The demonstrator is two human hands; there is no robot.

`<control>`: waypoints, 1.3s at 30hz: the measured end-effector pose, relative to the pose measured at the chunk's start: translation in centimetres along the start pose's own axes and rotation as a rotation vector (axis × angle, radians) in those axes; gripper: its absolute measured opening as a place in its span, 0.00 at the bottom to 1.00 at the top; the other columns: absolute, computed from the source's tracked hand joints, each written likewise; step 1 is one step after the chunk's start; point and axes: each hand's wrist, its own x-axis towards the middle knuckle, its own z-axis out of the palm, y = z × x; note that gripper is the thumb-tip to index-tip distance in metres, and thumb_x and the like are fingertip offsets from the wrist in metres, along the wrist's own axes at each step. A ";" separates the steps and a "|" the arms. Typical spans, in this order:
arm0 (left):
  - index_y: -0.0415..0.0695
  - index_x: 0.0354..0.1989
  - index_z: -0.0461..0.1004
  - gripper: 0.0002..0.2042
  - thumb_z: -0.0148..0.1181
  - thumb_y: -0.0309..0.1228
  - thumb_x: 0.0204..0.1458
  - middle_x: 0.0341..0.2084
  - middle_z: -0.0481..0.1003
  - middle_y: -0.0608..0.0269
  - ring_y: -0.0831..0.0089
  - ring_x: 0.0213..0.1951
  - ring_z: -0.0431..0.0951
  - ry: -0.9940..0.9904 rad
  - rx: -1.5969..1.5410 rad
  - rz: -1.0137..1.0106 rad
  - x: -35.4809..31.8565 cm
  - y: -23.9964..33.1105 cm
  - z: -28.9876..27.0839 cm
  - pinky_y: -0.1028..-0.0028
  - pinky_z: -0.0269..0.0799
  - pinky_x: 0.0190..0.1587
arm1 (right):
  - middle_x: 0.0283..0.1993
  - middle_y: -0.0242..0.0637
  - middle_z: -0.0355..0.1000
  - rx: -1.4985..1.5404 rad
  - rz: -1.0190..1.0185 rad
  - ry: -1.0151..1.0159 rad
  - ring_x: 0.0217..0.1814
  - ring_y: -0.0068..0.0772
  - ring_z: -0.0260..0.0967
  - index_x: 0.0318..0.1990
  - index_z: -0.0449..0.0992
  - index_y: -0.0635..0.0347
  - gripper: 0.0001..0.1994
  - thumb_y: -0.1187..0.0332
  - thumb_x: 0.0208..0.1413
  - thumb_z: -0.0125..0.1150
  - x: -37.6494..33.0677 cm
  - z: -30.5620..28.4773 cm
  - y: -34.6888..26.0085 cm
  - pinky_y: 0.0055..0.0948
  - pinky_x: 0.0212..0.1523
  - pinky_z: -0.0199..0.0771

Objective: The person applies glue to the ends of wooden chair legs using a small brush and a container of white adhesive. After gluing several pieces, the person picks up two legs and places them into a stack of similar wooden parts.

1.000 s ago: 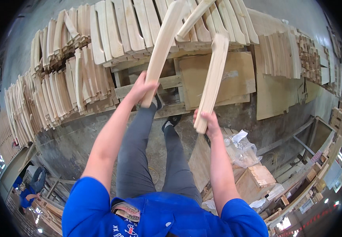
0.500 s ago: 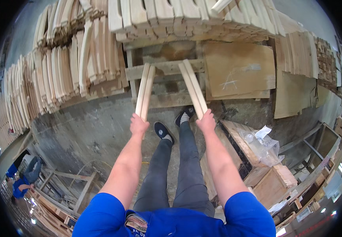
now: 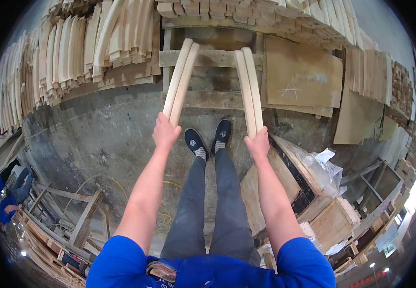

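My left hand point(image 3: 166, 132) is wrapped round the near end of a pair of pale, slightly curved wooden slats point(image 3: 181, 79). Another such pair of wooden slats point(image 3: 249, 89) is gripped at its near end by my right hand point(image 3: 257, 144). Both pairs point away from me, and their far ends lie over a wooden pallet point(image 3: 213, 100) in the view. Whether they touch it I cannot tell. Within each pair the two pieces lie side by side.
Stacked wooden pieces point(image 3: 69, 53) stand at the left, with another stack point(image 3: 246, 12) beyond the pallet. Flat cardboard point(image 3: 304, 77) lies on the pallet's right part. A wooden crate point(image 3: 285, 168) with clear plastic wrap point(image 3: 330, 177) is at my right. A person point(image 3: 9, 206) is far left.
Both pairs of slats have come up higher in the view, their far ends spread wider apart. My feet now stand side by side, nearer the pallet.
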 end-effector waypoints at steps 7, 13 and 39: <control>0.41 0.45 0.56 0.29 0.62 0.38 0.35 0.41 0.71 0.45 0.46 0.43 0.74 -0.029 -0.037 -0.062 -0.8 -0.1 0.2 0.55 0.71 0.46 | 0.46 0.54 0.67 0.051 0.028 -0.053 0.47 0.55 0.69 0.48 0.57 0.65 0.33 0.59 0.38 0.67 2.1 -1.2 -1.1 0.45 0.47 0.71; 0.41 0.47 0.56 0.30 0.63 0.38 0.36 0.41 0.70 0.45 0.46 0.43 0.74 -0.003 -0.024 -0.089 0.3 0.6 -0.2 0.55 0.72 0.45 | 0.45 0.55 0.68 -0.005 -0.054 -0.031 0.46 0.57 0.69 0.47 0.57 0.65 0.31 0.60 0.38 0.66 3.2 -1.4 -3.2 0.46 0.47 0.71; 0.36 0.50 0.56 0.35 0.65 0.41 0.35 0.42 0.73 0.39 0.49 0.45 0.75 -0.170 -0.482 -0.229 -7.5 9.1 -8.9 0.60 0.71 0.48 | 0.45 0.47 0.65 -0.272 -0.267 0.081 0.47 0.46 0.69 0.55 0.54 0.65 0.39 0.60 0.37 0.70 -5.6 -8.5 -9.6 0.40 0.42 0.76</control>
